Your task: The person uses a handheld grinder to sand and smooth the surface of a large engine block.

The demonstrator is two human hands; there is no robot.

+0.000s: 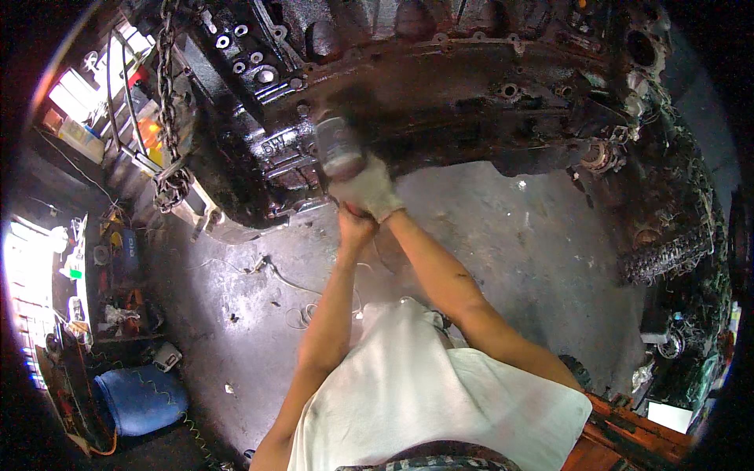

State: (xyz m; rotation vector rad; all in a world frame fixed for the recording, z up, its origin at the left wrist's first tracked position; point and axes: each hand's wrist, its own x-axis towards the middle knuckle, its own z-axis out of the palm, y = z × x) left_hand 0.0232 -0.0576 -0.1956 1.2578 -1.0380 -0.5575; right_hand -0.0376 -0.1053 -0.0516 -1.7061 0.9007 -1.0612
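Note:
My right hand (371, 188), in a pale work glove, is closed round a grey, rounded, cylindrical tool (339, 147). Motion blurs the tool, so its exact kind cannot be made out. Its far end is up against or close to the dark, oily side of a large engine block (424, 94). Just below and left of the glove, my left hand (358, 225) looks bare and is closed, a bit of red showing by its fingers. The glove partly hides what it grips.
A heavy chain (166, 102) hangs at the left of the block. A thin pale cord (302, 292) lies looped on the grey concrete floor (518, 259). A blue drum (143, 400) stands lower left; greasy machinery (667, 251) lines the right, above an orange metal beam (628, 432).

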